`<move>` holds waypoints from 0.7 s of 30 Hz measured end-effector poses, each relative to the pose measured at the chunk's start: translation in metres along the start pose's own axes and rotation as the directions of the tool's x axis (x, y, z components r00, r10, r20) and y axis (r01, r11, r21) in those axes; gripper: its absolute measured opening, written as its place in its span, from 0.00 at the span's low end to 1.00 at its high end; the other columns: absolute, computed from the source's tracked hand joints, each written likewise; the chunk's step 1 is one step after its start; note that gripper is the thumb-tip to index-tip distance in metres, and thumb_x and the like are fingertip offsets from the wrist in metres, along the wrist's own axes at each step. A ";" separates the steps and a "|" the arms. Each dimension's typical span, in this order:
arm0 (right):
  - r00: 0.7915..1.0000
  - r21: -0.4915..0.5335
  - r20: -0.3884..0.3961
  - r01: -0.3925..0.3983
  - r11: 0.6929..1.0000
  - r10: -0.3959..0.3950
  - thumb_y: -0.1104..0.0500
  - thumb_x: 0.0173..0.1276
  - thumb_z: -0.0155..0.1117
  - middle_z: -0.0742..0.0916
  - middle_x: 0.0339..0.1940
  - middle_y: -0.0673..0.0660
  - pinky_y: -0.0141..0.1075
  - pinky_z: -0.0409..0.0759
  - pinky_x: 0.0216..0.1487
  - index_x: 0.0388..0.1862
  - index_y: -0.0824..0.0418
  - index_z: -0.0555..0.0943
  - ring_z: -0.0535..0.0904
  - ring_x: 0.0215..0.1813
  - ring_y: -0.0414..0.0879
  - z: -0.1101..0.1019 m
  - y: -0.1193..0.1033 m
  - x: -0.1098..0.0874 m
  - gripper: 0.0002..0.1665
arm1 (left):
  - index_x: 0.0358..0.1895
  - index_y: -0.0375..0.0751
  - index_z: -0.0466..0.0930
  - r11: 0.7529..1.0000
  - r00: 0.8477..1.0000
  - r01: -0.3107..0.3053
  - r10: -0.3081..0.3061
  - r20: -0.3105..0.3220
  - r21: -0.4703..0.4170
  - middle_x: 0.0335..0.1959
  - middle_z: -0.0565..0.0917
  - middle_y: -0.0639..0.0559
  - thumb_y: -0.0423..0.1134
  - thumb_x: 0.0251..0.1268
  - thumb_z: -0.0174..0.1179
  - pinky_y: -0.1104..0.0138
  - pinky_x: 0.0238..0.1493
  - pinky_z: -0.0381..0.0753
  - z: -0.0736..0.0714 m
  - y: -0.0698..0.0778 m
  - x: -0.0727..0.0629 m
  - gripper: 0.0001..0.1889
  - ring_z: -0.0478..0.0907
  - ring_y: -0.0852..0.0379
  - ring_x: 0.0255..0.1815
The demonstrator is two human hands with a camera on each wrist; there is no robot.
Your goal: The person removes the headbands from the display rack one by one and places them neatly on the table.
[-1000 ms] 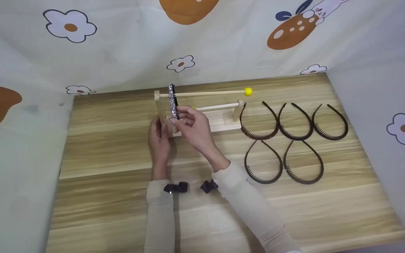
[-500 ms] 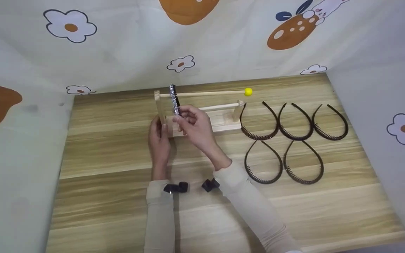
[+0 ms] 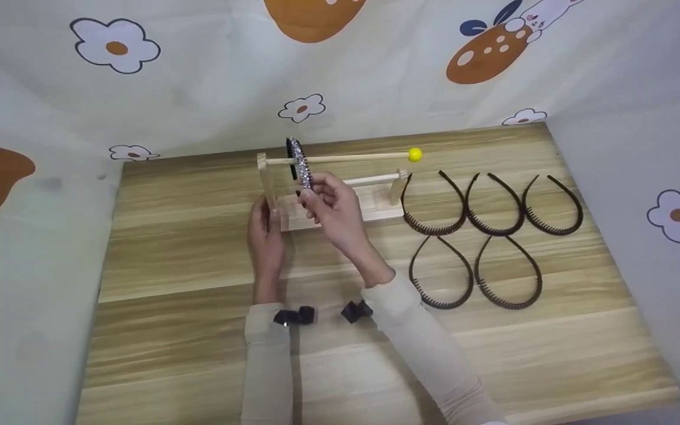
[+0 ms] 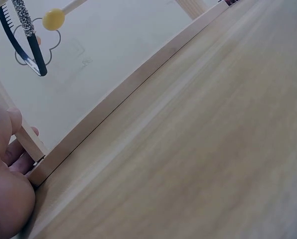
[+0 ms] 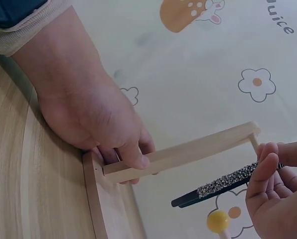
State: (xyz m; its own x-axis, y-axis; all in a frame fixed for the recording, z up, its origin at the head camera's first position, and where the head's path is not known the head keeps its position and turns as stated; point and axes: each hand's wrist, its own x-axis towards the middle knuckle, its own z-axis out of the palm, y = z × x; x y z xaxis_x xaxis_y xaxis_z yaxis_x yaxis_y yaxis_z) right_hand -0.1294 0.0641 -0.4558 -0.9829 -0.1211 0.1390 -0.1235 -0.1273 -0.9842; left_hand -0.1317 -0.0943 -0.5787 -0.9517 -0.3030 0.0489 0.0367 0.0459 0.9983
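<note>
In the head view a black headband with a silver glittery strip (image 3: 301, 160) hangs round the upper rod of a wooden rack (image 3: 352, 157), near its left post. My right hand (image 3: 340, 215) pinches the near side of this headband between thumb and fingers. My left hand (image 3: 267, 236) holds the foot of the rack's left post. The right wrist view shows the left thumb and fingers round the wooden post (image 5: 188, 152), with the right hand (image 5: 283, 199) at the glittery headband (image 5: 228, 180). From the left wrist, the headband's lower ends (image 4: 36, 55) hang above the rack's base.
Several dark toothed headbands (image 3: 434, 227) lie in two rows on the wooden table (image 3: 175, 342), right of the rack. A yellow ball (image 3: 415, 154) caps the upper rod's right end. A lower rod (image 3: 372, 178) runs below it. Patterned cloth (image 3: 210, 77) hangs behind.
The headband has swivelled on the rod and shifted slightly right, its glittery strip now facing more to the right. My right hand moved a little right with it. The left hand stayed on the post.
</note>
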 end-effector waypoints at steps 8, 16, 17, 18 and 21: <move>0.999 0.037 -0.034 -0.005 0.999 0.006 0.73 0.83 0.60 0.87 0.40 0.73 0.27 0.78 0.29 0.59 0.77 0.81 0.79 0.30 0.40 -0.006 -0.006 -0.002 0.11 | 0.82 0.34 0.69 1.000 1.000 -0.009 0.009 -0.003 -0.005 0.80 0.75 0.35 0.33 0.91 0.51 0.54 0.86 0.70 0.000 0.000 -0.001 0.24 0.71 0.41 0.83; 0.996 0.056 -0.082 0.032 0.998 -0.027 0.72 0.83 0.60 0.87 0.40 0.74 0.28 0.77 0.29 0.59 0.78 0.80 0.78 0.30 0.41 -0.008 -0.013 -0.005 0.12 | 0.82 0.35 0.69 1.000 1.000 -0.011 0.011 -0.002 0.008 0.81 0.75 0.36 0.34 0.91 0.51 0.56 0.86 0.69 0.000 -0.001 0.000 0.24 0.70 0.41 0.83; 0.996 0.057 -0.088 0.039 0.998 -0.034 0.73 0.82 0.60 0.87 0.40 0.74 0.28 0.78 0.29 0.59 0.78 0.80 0.78 0.30 0.41 -0.008 -0.013 -0.006 0.11 | 0.82 0.35 0.69 1.000 1.000 -0.012 0.012 -0.003 0.007 0.80 0.75 0.36 0.34 0.91 0.51 0.56 0.86 0.69 0.000 -0.001 0.000 0.24 0.70 0.41 0.83; 0.995 0.058 -0.091 0.046 0.997 -0.041 0.73 0.83 0.60 0.87 0.40 0.74 0.28 0.78 0.29 0.58 0.78 0.80 0.78 0.30 0.41 -0.009 -0.013 -0.006 0.11 | 0.82 0.34 0.69 1.000 1.000 -0.014 0.014 -0.002 0.008 0.80 0.75 0.35 0.34 0.91 0.51 0.56 0.86 0.69 0.000 -0.001 0.000 0.24 0.70 0.41 0.83; 0.994 0.057 -0.095 0.060 0.997 -0.054 0.72 0.83 0.60 0.87 0.40 0.75 0.28 0.78 0.30 0.59 0.77 0.80 0.78 0.30 0.41 -0.010 -0.015 -0.008 0.11 | 0.82 0.34 0.69 1.000 1.000 -0.016 0.016 -0.001 0.004 0.80 0.75 0.35 0.33 0.91 0.51 0.56 0.86 0.69 0.000 0.000 -0.001 0.24 0.71 0.42 0.83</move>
State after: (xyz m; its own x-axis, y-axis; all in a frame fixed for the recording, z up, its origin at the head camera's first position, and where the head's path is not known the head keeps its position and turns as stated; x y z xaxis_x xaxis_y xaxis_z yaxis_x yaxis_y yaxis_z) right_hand -0.1214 0.0770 -0.4431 -0.9833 -0.0195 0.1809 -0.1740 -0.1897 -0.9663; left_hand -0.1311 -0.0943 -0.5789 -0.9507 -0.3033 0.0648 0.0505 0.0547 0.9972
